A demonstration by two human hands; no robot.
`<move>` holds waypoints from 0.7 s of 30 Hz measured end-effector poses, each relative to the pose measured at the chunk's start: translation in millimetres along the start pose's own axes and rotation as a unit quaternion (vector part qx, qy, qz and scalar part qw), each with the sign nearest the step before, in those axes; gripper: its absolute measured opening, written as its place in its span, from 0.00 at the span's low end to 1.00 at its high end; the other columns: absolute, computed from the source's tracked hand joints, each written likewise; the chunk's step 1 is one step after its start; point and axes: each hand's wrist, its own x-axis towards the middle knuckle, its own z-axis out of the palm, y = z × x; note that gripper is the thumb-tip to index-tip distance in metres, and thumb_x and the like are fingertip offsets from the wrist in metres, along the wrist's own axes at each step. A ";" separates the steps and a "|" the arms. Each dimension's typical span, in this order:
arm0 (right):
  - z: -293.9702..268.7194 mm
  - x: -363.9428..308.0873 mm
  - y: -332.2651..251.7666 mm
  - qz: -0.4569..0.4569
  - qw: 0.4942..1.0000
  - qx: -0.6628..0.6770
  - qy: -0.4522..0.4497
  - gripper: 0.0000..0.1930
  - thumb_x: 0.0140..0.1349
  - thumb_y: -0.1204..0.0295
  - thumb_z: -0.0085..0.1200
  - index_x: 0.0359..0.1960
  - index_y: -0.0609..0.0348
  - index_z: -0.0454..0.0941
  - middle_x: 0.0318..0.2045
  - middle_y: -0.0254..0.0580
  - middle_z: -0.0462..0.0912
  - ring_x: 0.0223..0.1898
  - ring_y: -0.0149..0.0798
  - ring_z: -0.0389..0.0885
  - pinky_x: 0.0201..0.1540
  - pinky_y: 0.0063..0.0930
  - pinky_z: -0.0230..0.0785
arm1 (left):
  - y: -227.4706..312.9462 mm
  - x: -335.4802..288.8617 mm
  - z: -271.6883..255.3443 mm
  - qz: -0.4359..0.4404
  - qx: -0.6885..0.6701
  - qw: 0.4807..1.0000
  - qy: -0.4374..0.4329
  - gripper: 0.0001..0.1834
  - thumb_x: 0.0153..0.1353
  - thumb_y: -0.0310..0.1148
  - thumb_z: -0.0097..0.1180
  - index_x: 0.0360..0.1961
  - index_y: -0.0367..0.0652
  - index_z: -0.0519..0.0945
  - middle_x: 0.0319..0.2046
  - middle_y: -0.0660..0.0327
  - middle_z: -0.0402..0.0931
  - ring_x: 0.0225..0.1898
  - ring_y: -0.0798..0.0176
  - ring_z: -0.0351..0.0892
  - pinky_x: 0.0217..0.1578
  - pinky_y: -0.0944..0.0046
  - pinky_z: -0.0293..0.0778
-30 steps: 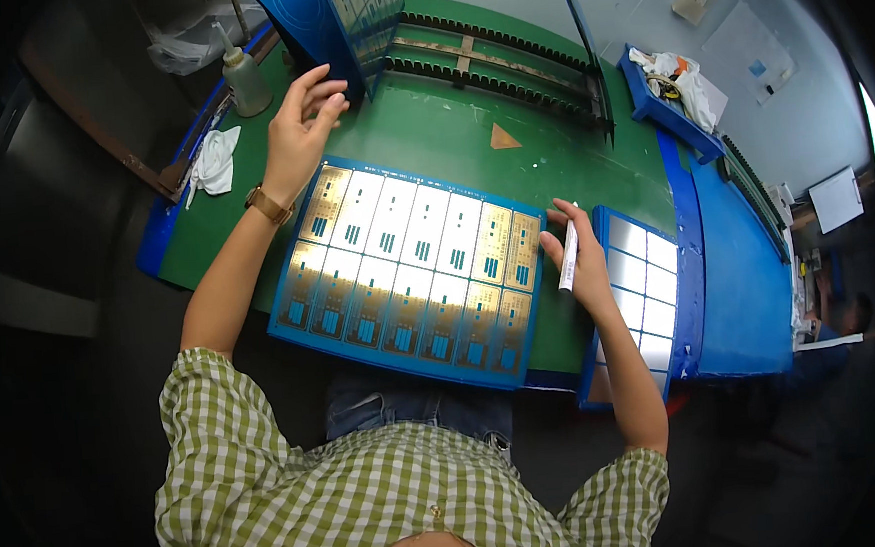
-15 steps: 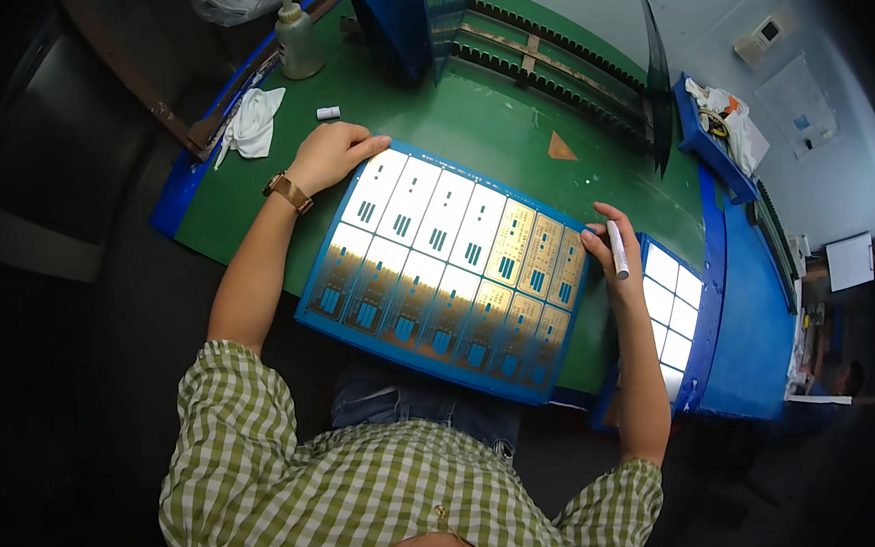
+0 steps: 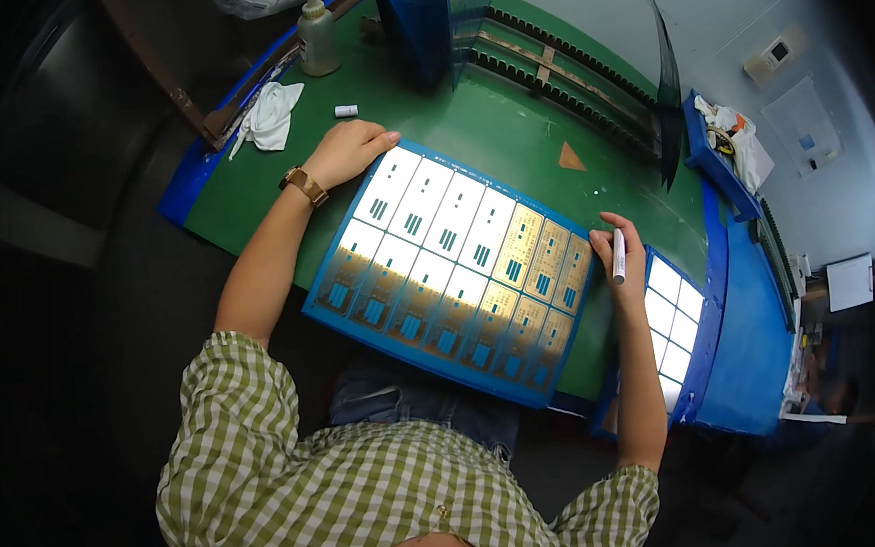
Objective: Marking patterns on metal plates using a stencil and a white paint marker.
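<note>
A blue circuit board panel (image 3: 507, 287) with rows of shiny metallic rectangles lies tilted across the green bench's near edge, above my lap. My left hand (image 3: 348, 153) grips its far left corner, thumb along the edge. At the far right corner, my right hand (image 3: 629, 254) holds a white marker pen (image 3: 619, 255) upright against the fingers. Its fingertips are at the panel's edge; whether they press on it I cannot tell. A small white cap-like piece (image 3: 346, 111) lies beyond my left hand.
Green bench top (image 3: 387, 101) carries a squeeze bottle (image 3: 318, 42), a white cloth (image 3: 270, 115) and a tan triangular piece (image 3: 571, 156). A black slotted rack (image 3: 555, 66) holds upright blue panels (image 3: 417, 24). Another panel (image 3: 673, 319) lies right of my forearm; a blue bin (image 3: 716, 156) stands beyond.
The whole view has shifted slightly, so the bench and panel sit a little lower and to the right. Both hands keep their places at the panel's corners.
</note>
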 end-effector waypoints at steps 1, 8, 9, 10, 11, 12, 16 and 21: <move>0.3 0.3 0.3 0.000 1.000 0.006 0.005 0.15 0.57 0.74 0.56 0.47 0.59 0.72 0.27 0.34 0.77 0.30 0.25 0.74 0.36 0.17 0.67 | 1.6 -0.5 -0.6 -0.001 0.001 1.000 -0.003 0.25 0.60 0.49 0.45 0.23 0.37 0.79 0.20 0.51 0.75 0.24 0.50 0.75 0.28 0.55 0.68; 4.1 -5.8 -2.5 -0.016 0.999 -0.037 0.021 0.16 0.59 0.71 0.55 0.48 0.59 0.71 0.28 0.33 0.76 0.32 0.25 0.73 0.39 0.18 0.66 | 7.7 -6.0 -2.5 -0.031 0.080 0.995 0.040 0.24 0.59 0.49 0.47 0.21 0.37 0.79 0.16 0.53 0.73 0.18 0.55 0.72 0.22 0.58 0.66; 5.1 -6.2 -3.1 -0.002 0.999 -0.034 0.023 0.16 0.59 0.71 0.55 0.48 0.59 0.71 0.28 0.33 0.76 0.32 0.25 0.73 0.39 0.18 0.66 | 7.3 -5.2 -3.2 -0.016 0.068 0.996 0.056 0.24 0.59 0.49 0.48 0.20 0.37 0.79 0.14 0.54 0.72 0.16 0.58 0.71 0.21 0.60 0.65; 6.1 -6.9 -3.4 -0.007 0.999 -0.031 0.028 0.16 0.59 0.72 0.55 0.48 0.58 0.72 0.28 0.33 0.76 0.31 0.25 0.73 0.38 0.18 0.66 | 6.8 -4.4 -3.7 -0.022 0.068 0.996 0.045 0.24 0.59 0.49 0.48 0.20 0.37 0.79 0.14 0.54 0.72 0.16 0.58 0.71 0.21 0.60 0.65; 7.0 -7.9 -3.6 -0.021 0.999 -0.031 0.030 0.15 0.58 0.73 0.56 0.48 0.57 0.72 0.28 0.34 0.77 0.31 0.25 0.73 0.38 0.18 0.66 | 6.9 -4.1 -2.8 -0.030 -0.047 0.997 0.044 0.24 0.59 0.48 0.49 0.20 0.37 0.79 0.13 0.58 0.71 0.16 0.64 0.69 0.20 0.64 0.64; 7.8 -8.7 -3.7 -0.008 0.999 -0.027 0.035 0.15 0.58 0.73 0.56 0.48 0.57 0.72 0.28 0.34 0.77 0.31 0.25 0.73 0.38 0.18 0.66 | 7.0 -3.5 -1.9 -0.054 -0.158 0.985 0.039 0.24 0.60 0.48 0.50 0.20 0.37 0.78 0.12 0.62 0.70 0.16 0.70 0.67 0.19 0.67 0.63; 8.7 -8.7 -4.2 -0.015 0.998 -0.042 0.045 0.14 0.60 0.72 0.54 0.48 0.57 0.72 0.30 0.36 0.78 0.32 0.26 0.74 0.39 0.19 0.67 | 9.5 -5.4 1.0 -0.060 -0.394 0.917 0.014 0.20 0.63 0.42 0.48 0.21 0.38 0.78 0.15 0.67 0.70 0.18 0.76 0.66 0.20 0.72 0.62; 11.6 -8.0 -5.1 -0.027 0.998 -0.032 0.051 0.15 0.60 0.72 0.53 0.49 0.57 0.71 0.33 0.40 0.80 0.36 0.29 0.77 0.42 0.21 0.68 | 15.3 -7.0 -4.2 0.017 -0.020 0.995 0.096 0.19 0.62 0.40 0.48 0.19 0.38 0.75 0.14 0.65 0.69 0.18 0.75 0.67 0.20 0.70 0.62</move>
